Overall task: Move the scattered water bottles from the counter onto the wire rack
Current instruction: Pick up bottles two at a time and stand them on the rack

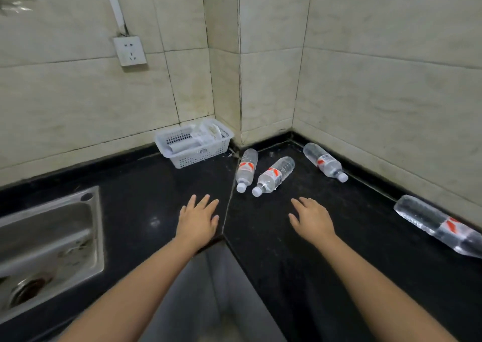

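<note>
Hands, left and right, spread empty over glossy black counter near clear ribbed bottles.

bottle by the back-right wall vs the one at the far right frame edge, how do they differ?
The back-wall bottle is fully in view, white cap visible, pointing toward the camera and right. The right-edge bottle is cut off by the frame, its cap end out of sight. The back-wall bottle lies farther from the right hand and looks smaller. Both lie on their sides on the black counter, clear with red-and-white labels.

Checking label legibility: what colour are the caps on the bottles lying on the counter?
White caps, clearest in the head view on the middle bottle.
</note>
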A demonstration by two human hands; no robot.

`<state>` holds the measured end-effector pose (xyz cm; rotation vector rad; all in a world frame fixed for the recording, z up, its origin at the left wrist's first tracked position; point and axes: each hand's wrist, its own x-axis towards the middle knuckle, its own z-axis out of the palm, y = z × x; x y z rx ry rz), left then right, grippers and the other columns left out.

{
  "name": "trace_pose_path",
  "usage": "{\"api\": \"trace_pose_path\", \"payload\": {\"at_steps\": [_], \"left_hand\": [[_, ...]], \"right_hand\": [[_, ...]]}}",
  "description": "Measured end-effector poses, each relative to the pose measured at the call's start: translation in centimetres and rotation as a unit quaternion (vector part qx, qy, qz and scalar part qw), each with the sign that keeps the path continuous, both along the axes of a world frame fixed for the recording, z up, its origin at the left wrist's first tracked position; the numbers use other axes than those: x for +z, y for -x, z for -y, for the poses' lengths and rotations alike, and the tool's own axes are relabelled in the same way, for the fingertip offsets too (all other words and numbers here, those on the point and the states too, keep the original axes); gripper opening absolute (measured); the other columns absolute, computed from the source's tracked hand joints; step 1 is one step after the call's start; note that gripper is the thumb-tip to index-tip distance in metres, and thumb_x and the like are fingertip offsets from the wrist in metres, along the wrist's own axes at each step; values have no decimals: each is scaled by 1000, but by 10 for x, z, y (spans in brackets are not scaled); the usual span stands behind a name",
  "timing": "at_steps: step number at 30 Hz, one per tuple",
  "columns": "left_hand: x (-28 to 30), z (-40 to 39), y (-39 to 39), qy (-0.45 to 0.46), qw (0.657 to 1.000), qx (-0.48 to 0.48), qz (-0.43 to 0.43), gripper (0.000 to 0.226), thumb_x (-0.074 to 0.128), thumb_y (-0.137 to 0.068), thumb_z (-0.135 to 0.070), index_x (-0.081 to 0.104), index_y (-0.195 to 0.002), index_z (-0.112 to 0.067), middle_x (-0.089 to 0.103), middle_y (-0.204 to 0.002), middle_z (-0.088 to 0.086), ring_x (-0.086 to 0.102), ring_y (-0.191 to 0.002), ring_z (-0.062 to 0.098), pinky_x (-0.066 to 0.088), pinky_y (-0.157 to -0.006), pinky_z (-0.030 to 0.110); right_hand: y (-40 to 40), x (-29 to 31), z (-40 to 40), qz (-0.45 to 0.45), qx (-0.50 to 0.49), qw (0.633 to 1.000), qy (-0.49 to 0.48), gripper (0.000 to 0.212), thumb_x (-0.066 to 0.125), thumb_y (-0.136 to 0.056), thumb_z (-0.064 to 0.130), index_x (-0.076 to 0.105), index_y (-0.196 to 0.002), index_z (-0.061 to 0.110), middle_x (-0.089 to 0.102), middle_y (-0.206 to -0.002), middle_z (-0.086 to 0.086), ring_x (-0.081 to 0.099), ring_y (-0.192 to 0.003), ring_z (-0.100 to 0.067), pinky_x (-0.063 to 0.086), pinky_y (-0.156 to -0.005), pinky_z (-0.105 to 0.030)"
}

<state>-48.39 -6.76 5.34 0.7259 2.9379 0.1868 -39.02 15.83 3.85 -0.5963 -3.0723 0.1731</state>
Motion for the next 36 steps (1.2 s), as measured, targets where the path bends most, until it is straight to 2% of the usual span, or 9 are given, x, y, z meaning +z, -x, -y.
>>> {"api": "trace_pose_path", "payload": {"at_steps": [8, 16, 21, 25, 28, 31, 34, 36], "left_hand": [[-15, -37, 151, 5, 994, -103, 38, 49, 33, -99, -31, 22, -146, -24, 17, -157, 0, 9, -146, 28, 18, -118, 43], [-42, -111, 214, -6, 981, -173, 86, 49, 35, -98, -29, 26, -145, -20, 21, -156, 3, 12, -144, 31, 22, -117, 44], [-65, -150, 232, -13, 980, -151, 131, 54, 39, -96, -31, 21, -145, -17, 18, -155, 8, 16, -142, 31, 24, -115, 41], [-76, -186, 246, -83, 975, -56, 199, 69, 52, -90, -36, 18, -143, -8, 24, -149, 16, 29, -135, 32, 34, -110, 40], [-84, -204, 260, -101, 968, 26, 228, 86, 61, -84, -40, 10, -145, -8, 27, -146, 18, 37, -131, 33, 37, -104, 41], [-88, -212, 264, -91, 970, 52, 219, 87, 67, -80, -36, 15, -142, -5, 37, -138, 20, 44, -123, 36, 40, -99, 42], [-90, -211, 272, -70, 972, 32, 224, 83, 68, -79, -30, 19, -141, -6, 39, -137, 21, 45, -123, 38, 40, -99, 43], [-90, -205, 280, -57, 971, -23, 230, 80, 69, -76, -27, 23, -139, -9, 43, -136, 19, 48, -120, 36, 42, -97, 42]], "right_hand": [[109, -5, -29, 102, -68, 992, -15, 55, 43, -94, 28, 25, -144, 18, 34, -149, -6, 27, -140, -24, 27, -114, -39], [181, -18, -46, 149, -78, 986, 3, 62, 45, -93, 27, 15, -147, 21, 18, -156, -7, 11, -145, -28, 14, -117, -47], [227, -32, -71, 218, -7, 976, 16, 66, 48, -91, 18, 13, -147, 22, 3, -158, -4, -3, -146, -26, 6, -118, -51], [249, -48, -96, 236, 57, 970, 5, 72, 53, -89, 15, 11, -147, 25, -3, -159, 0, -8, -146, -23, 5, -117, -50], [259, -58, -107, 206, 104, 973, -1, 68, 56, -87, 17, 19, -145, 18, 10, -158, -1, -3, -147, -21, 0, -116, -53], [253, -58, -115, 182, 122, 976, -7, 58, 57, -85, 22, 32, -138, 16, 33, -147, -5, 16, -143, -21, 0, -115, -56], [237, -57, -118, 169, 92, 981, -6, 55, 58, -82, 28, 39, -132, 15, 44, -135, -6, 33, -131, -26, 7, -114, -55], [219, -57, -115, 173, 50, 984, -3, 57, 61, -79, 33, 40, -130, 16, 46, -130, -5, 38, -125, -28, 16, -114, -51]]}}
